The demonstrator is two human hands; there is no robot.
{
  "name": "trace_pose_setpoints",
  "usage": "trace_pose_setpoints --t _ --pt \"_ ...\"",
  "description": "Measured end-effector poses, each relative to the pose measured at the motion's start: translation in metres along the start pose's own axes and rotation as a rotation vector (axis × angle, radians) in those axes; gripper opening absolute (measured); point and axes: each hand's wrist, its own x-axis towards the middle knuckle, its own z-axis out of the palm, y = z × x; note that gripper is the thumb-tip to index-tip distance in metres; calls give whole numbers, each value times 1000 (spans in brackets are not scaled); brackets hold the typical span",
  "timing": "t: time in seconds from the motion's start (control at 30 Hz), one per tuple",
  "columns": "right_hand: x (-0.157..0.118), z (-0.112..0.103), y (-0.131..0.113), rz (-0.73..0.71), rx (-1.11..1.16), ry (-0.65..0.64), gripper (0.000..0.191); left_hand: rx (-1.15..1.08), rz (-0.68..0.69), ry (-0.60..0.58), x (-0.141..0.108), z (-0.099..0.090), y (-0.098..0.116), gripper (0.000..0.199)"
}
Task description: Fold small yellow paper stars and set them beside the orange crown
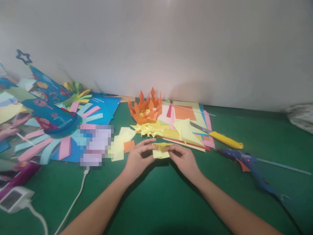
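Note:
A small folded yellow paper (pixel 160 152) is held just above the green table (pixel 156 202), near the middle of the view. My left hand (pixel 141 156) pinches its left edge between thumb and fingers. On the right side, my right hand (pixel 183 159) grips the same paper, its fingertips against the upper right part. Behind both hands lie crumpled yellow paper pieces (pixel 150 130) and an orange folded-paper crown (pixel 146 109). Yellow paper sheets (pixel 118 148) and a small orange square (pixel 129 146) are beside my left hand.
A yellow utility knife (pixel 226 140) with its blade out and a blue glue gun (pixel 254 173) lie at right. At left are a blue cone hat (pixel 55 112), a pixelated object (pixel 97 145), a white cable (pixel 79 195) and a person's hand (pixel 9 130).

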Motion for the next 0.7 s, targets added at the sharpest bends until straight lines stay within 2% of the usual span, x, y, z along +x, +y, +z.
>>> trace_pose_setpoints --t 0.13,0.33,0.6,0.7 --pt "-1 1 -2 36 68 -34 11 -81 0 -31 -1 0 0 21" --pt "-2 2 -7 61 185 -133 19 -39 -53 -19 0 0 5 13" --pt "-2 2 -12 98 55 -35 24 -20 -172 2 0 2 12 13" --pt "-2 3 -9 108 33 -53 26 -26 -197 30 -1 4 12 15"
